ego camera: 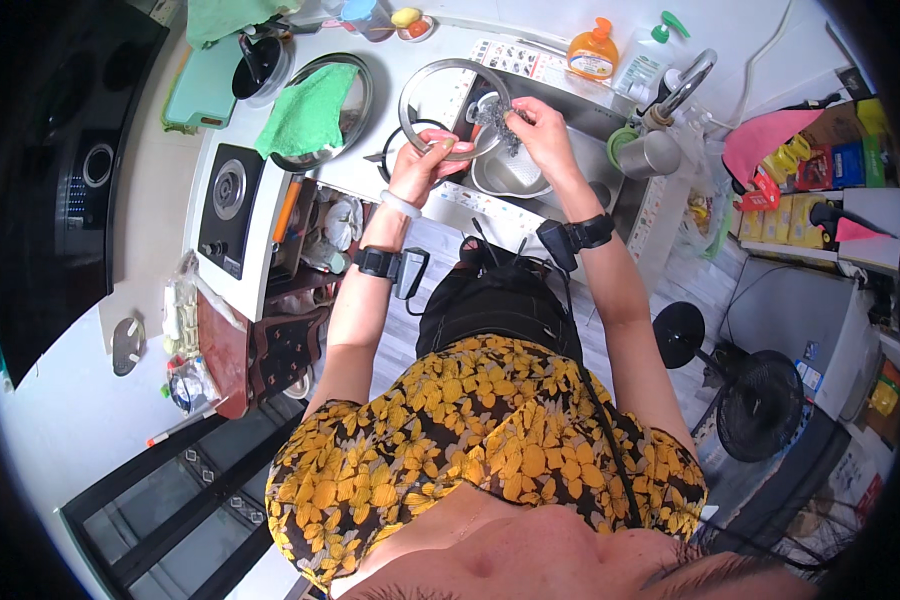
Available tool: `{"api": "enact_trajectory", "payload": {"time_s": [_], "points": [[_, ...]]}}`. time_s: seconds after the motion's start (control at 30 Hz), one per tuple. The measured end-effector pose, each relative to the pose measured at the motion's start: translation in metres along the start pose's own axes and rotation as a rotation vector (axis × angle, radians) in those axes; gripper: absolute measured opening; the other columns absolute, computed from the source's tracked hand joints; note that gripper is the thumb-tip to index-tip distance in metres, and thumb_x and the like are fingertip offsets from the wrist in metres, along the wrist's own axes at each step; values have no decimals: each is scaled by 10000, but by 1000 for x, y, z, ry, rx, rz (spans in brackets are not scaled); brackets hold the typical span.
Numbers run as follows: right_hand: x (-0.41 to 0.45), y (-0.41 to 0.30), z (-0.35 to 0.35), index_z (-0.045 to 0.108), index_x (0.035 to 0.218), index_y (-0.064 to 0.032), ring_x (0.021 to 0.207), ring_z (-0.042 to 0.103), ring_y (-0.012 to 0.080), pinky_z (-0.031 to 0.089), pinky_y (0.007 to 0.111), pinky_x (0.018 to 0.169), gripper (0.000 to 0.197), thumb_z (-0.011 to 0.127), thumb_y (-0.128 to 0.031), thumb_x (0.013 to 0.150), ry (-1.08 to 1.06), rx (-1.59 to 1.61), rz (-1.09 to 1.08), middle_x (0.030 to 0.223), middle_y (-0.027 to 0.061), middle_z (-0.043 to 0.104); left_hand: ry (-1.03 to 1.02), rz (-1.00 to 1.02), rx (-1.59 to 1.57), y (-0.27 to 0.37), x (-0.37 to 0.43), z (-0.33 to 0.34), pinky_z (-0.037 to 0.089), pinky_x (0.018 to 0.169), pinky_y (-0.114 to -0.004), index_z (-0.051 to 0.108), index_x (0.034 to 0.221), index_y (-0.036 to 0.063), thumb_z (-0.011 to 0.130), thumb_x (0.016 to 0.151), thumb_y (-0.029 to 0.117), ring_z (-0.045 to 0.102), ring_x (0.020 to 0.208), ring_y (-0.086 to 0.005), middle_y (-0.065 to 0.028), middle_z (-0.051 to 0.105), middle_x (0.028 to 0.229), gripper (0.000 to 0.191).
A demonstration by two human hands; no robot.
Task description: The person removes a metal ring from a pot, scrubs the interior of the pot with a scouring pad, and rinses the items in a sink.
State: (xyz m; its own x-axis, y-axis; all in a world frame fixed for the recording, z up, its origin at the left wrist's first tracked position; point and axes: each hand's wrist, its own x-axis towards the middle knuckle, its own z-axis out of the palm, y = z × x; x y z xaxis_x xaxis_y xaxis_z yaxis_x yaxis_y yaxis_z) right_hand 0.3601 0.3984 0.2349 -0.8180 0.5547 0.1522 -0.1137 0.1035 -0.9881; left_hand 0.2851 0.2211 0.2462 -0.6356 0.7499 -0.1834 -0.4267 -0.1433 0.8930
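My left hand [420, 166] grips a shiny flat metal ring [408, 88] by its near side, holding it tilted above the counter and the sink's left edge. In my right hand [546, 136] is a grey steel wool scrubber [511, 135], pinched between the fingers at the ring's right side. Below both hands lies the stainless steel sink [581, 105], with a light-coloured basin [487, 176] inside it. A black wire stove pan support [387, 150] rests on the counter beside the sink, partly hidden by the ring and my left hand.
A green cloth [307, 112] covers part of a round glass lid [358, 82]. Behind the sink stand an orange pump bottle [592, 52] and a clear pump bottle [645, 64]. The faucet [675, 97] rises at the right. A gas burner [229, 191] is at the left.
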Motion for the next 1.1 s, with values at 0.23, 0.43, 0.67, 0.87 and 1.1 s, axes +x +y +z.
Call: {"api": "enact_trajectory", "payload": {"time_s": [0.23, 0.43, 0.67, 0.87, 1.1], "points": [[1, -2, -6, 562, 882, 31, 730, 557, 133, 419, 233, 655, 257, 585, -125, 678, -39, -118, -7, 807, 117, 601, -31, -77, 133, 18, -3, -13, 501, 665, -264, 432, 923, 2, 483, 805, 98, 582, 801, -231, -169, 579, 838, 161], [-6, -1, 2, 555, 891, 34, 724, 548, 128, 413, 226, 653, 266, 588, -127, 683, 35, 73, 62, 804, 108, 593, 45, 60, -58, -5, -1, -2, 505, 659, -262, 388, 950, 31, 459, 817, 91, 581, 801, -249, -190, 558, 894, 162], [-7, 7, -8, 561, 877, 23, 710, 546, 125, 413, 232, 645, 252, 585, -135, 682, -63, -44, 104, 782, 96, 595, -29, -19, 167, 18, -5, -10, 505, 638, -256, 365, 904, 23, 445, 820, 77, 587, 766, -227, -197, 567, 850, 127], [-3, 2, -13, 570, 862, 8, 692, 564, 142, 421, 247, 637, 252, 588, -155, 671, -37, -181, 18, 761, 118, 601, -235, -114, 410, 31, -7, -24, 478, 632, -233, 372, 920, 22, 425, 832, 92, 583, 755, -184, -165, 579, 825, 124], [6, -11, -14, 572, 858, -50, 644, 524, 168, 417, 264, 589, 201, 584, -149, 683, -151, -514, -91, 747, 98, 578, -302, -189, 680, 31, 3, -19, 472, 603, -215, 396, 934, 28, 424, 817, 60, 575, 714, -136, -101, 585, 786, 125]]}}
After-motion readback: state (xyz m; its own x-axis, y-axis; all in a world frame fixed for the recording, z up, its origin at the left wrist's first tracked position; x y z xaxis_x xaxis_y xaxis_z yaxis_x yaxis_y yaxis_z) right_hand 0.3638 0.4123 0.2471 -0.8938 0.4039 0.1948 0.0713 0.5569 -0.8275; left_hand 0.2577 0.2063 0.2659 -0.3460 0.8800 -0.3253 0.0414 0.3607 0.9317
